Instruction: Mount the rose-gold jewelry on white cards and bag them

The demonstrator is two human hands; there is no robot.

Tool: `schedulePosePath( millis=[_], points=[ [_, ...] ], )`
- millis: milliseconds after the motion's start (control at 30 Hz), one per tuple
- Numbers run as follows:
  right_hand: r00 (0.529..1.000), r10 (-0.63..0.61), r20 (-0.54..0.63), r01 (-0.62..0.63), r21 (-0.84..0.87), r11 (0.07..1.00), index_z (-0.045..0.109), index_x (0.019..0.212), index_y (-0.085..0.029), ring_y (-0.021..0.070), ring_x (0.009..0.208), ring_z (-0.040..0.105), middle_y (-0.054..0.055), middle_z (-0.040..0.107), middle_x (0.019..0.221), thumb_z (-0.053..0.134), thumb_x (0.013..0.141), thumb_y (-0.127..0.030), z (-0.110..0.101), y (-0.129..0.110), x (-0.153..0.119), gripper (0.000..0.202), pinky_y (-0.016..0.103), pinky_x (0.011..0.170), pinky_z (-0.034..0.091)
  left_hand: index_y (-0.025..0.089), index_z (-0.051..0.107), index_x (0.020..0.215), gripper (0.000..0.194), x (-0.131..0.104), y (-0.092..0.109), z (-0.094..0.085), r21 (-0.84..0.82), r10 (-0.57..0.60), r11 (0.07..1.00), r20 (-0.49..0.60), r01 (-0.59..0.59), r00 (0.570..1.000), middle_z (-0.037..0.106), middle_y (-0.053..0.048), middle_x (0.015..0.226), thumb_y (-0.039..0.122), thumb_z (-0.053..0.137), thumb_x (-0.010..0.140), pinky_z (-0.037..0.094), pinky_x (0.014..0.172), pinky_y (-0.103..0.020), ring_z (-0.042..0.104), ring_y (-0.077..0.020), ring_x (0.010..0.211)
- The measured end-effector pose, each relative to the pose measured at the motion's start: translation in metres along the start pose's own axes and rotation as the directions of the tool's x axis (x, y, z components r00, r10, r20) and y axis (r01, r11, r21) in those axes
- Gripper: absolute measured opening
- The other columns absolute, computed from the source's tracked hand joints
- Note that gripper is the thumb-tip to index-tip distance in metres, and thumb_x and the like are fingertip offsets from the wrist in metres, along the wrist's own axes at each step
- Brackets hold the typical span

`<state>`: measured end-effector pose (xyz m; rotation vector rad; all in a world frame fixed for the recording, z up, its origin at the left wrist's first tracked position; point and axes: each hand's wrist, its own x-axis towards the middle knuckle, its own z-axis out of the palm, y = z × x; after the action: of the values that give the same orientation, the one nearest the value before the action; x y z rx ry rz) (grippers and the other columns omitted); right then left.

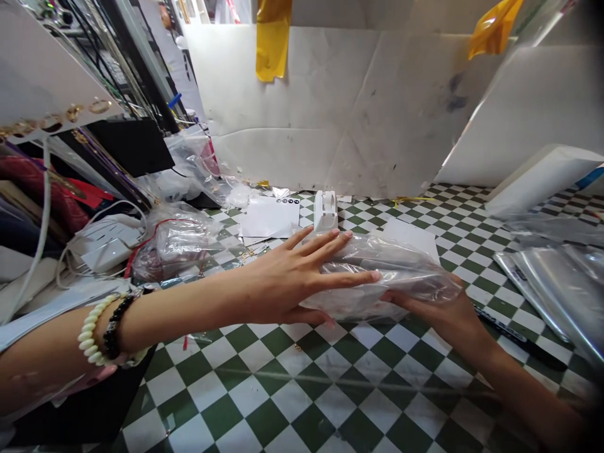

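A clear plastic bag [401, 270], crumpled and shiny, lies over the middle of the checkered table. My left hand [311, 270] reaches across from the left with its fingers spread, resting against the bag's left end. From the right, my right hand [438, 308] grips the bag's right end; most of its fingers are hidden by the plastic. What the bag contains is not clear. Just beyond my left fingertips stands a small white plastic device [325, 211]. Beside it lies a white card [270, 217] with black round marks. Another white sheet [410, 236] sits behind the bag.
A black pen [519, 340] lies right of my right hand, near stacked clear plastic sleeves [557, 283]. Bagged items [182, 242] and a white device with a cable [108, 242] crowd the left. A white board [330, 113] closes off the back.
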<state>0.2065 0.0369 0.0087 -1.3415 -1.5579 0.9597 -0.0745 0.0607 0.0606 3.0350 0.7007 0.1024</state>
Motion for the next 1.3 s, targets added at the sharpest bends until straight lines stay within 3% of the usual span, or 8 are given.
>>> schedulePosePath(
  millis=[167,300,467,600,833,967,1167,1300],
  points=[
    [0.989,0.116,0.088,-0.122,0.057,0.991,0.071,0.112,-0.027,0.0317,0.117,0.064,0.007,0.068,0.124,0.092,0.054,-0.046,0.002,-0.003,-0.002,0.064,0.049,0.102,0.054,0.026,0.000,0.160,0.094,0.001,0.003,0.007,-0.147,-0.117,0.984,-0.105,0.101,0.988,-0.002,-0.018,0.166,0.063,0.055,0.093,0.018,0.123,-0.055,-0.003,-0.0322,0.155],
    [0.992,0.116,0.039,-0.117,0.026,0.993,0.071,0.112,-0.027,0.0307,0.119,0.063,0.005,0.069,0.122,0.091,0.059,-0.041,0.004,-0.002,-0.002,0.059,0.050,0.108,0.051,0.021,0.003,0.159,0.109,0.004,-0.001,0.017,-0.180,-0.329,0.937,-0.174,0.298,0.928,0.034,-0.020,0.157,0.055,0.073,0.083,0.029,0.117,-0.052,0.035,-0.0355,0.145],
    [0.987,0.160,0.020,-0.161,0.071,0.984,0.071,0.113,-0.026,0.0306,0.116,0.065,0.006,0.071,0.120,0.090,0.058,-0.043,0.004,-0.005,-0.004,0.061,0.051,0.106,0.052,0.016,0.057,0.126,0.056,0.009,-0.005,0.014,-0.145,-0.338,0.937,-0.134,0.319,0.932,0.067,-0.010,0.110,0.046,0.075,0.082,0.044,0.096,-0.046,0.064,-0.0276,0.099],
    [0.984,0.173,0.040,-0.176,0.083,0.981,0.072,0.113,-0.025,0.0293,0.111,0.067,0.006,0.071,0.119,0.088,0.062,-0.045,0.004,-0.009,-0.008,0.057,0.050,0.102,0.055,0.016,0.065,0.085,0.033,0.014,-0.008,0.003,-0.195,-0.291,0.941,-0.058,0.275,0.955,0.067,-0.006,0.089,0.048,0.072,0.084,0.047,0.086,-0.042,0.059,-0.0182,0.073],
    [0.988,0.149,-0.027,-0.147,0.079,0.986,0.073,0.103,-0.025,0.0305,0.112,0.066,0.005,0.072,0.116,0.089,0.060,-0.042,0.010,-0.013,-0.008,0.049,0.048,0.106,0.052,0.017,0.055,0.129,0.064,0.021,-0.015,-0.001,-0.173,-0.242,0.954,0.037,0.245,0.970,0.070,-0.008,0.090,0.049,0.077,0.079,0.048,0.069,-0.033,0.063,-0.0221,0.073],
    [0.963,0.262,-0.056,-0.253,0.135,0.958,0.071,0.106,-0.029,0.0328,0.121,0.061,0.005,0.068,0.126,0.092,0.054,-0.040,0.009,-0.008,-0.008,0.056,0.050,0.111,0.047,0.019,0.066,0.113,0.032,0.023,-0.009,-0.006,-0.123,-0.321,0.936,0.088,0.330,0.943,0.071,-0.003,0.073,0.037,0.071,0.087,0.047,0.060,-0.030,0.061,-0.0190,0.058],
    [0.949,0.285,-0.133,-0.243,0.267,0.933,0.074,0.100,-0.026,0.0274,0.110,0.068,0.006,0.072,0.117,0.091,0.059,-0.035,0.004,0.006,0.000,0.045,0.032,0.090,0.062,0.013,0.041,0.148,0.065,0.012,-0.004,-0.047,-0.075,-0.253,0.965,-0.014,0.252,0.967,0.063,-0.010,0.136,0.048,0.059,0.096,0.048,0.104,-0.036,0.062,-0.0246,0.120],
    [0.878,0.447,-0.172,-0.357,0.385,0.851,0.076,0.099,-0.025,0.0254,0.084,0.073,0.009,0.075,0.105,0.092,0.058,-0.041,0.001,0.015,0.010,0.046,0.026,0.060,0.063,0.015,0.046,0.146,0.055,-0.010,0.007,-0.097,-0.058,-0.381,0.922,-0.302,0.382,0.874,0.057,-0.003,0.142,0.044,0.050,0.100,0.039,0.114,-0.037,0.058,-0.0205,0.125]
  ],
)
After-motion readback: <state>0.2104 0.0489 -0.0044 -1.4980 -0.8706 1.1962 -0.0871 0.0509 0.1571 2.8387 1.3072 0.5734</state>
